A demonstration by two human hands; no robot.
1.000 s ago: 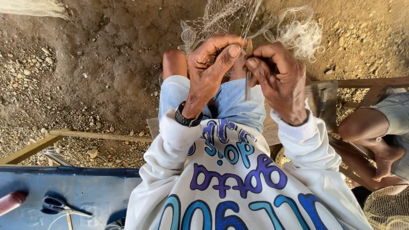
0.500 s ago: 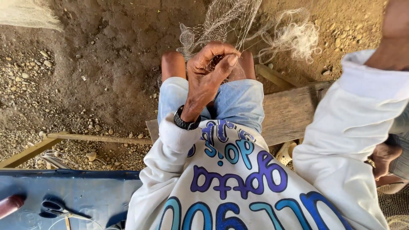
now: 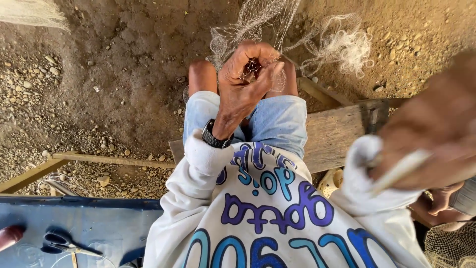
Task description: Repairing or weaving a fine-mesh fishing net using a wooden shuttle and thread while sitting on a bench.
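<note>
My left hand is held out over my knees, fingers pinched on the mesh of a pale fishing net that hangs in front of me. My right hand is pulled back close to the camera at the right, blurred, and grips a slim pale netting needle. A black watch sits on my left wrist. I wear a white sweatshirt with blue and purple lettering and light blue shorts.
I sit on a wooden bench over stony dirt ground. A blue surface at lower left carries dark scissors. Another person's leg and hand show at the right edge, with more net below.
My right hand has left the net and swung back to the right toward the camera with the needle. My left hand stays pinched on the mesh.
</note>
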